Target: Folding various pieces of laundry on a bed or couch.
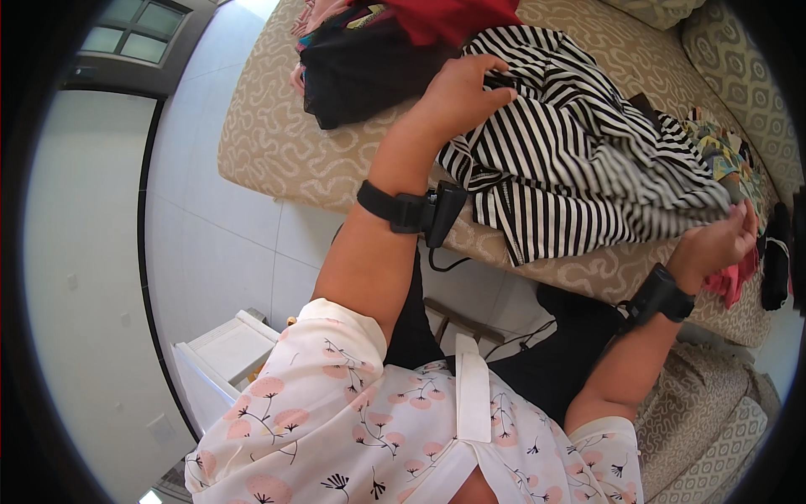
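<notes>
A black-and-white striped garment (554, 151), probably a top, lies spread and rumpled across the patterned couch seat in front of me. My left hand (466, 94) is closed on its far left part, thumb and fingers bent around the cloth. At the opposite end, my right hand (720, 242) pinches the garment's right edge, and the cloth there is slightly blurred and pulled toward that hand. Folds fill the stretch between my two hands. Each wrist wears a black strap with a small device.
Black clothing (374, 71) and a red cloth (453, 18) are heaped at the far left of the couch seat (260, 126). Multicoloured printed clothes (714, 143) and a pink-red cloth (729, 281) lie on the right. A white stool-like piece (225, 349) stands on the tiled floor.
</notes>
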Demonstrator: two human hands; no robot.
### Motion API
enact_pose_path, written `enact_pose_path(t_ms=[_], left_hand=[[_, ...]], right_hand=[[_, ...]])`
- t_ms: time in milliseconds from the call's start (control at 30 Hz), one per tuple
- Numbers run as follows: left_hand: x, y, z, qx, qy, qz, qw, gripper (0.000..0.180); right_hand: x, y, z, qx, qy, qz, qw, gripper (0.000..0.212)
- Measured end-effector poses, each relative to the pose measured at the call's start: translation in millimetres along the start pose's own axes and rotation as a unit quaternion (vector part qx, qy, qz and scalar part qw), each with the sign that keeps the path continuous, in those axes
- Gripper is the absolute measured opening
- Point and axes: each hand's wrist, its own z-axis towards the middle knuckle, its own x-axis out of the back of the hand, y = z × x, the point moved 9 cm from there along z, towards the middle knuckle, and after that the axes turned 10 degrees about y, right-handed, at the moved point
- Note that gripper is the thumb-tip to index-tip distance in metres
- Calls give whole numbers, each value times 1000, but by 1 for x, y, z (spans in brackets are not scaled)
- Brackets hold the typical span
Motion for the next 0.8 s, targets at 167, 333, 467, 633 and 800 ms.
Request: enact_pose_path(t_ms=[167,333,467,633,800], left_hand=[[-9,20,-12,-168,72,118,976,43],[-11,15,-6,-95,11,93,991,36],[-23,30,-17,-43,-146,-40,988,30],[-24,53,-29,-119,-201,-65,970,33],[-21,40,-30,-139,-190,60,970,32]], right_hand=[[-67,-3,-55,92,-294,-133,942,26],[-92,27,-126,74,-492,-299,815,30],[-95,26,-142,45,-528,-306,791,25],[-99,22,-157,129,-566,-299,757,15],[-88,1,-189,-291,-730,-128,605,8]])
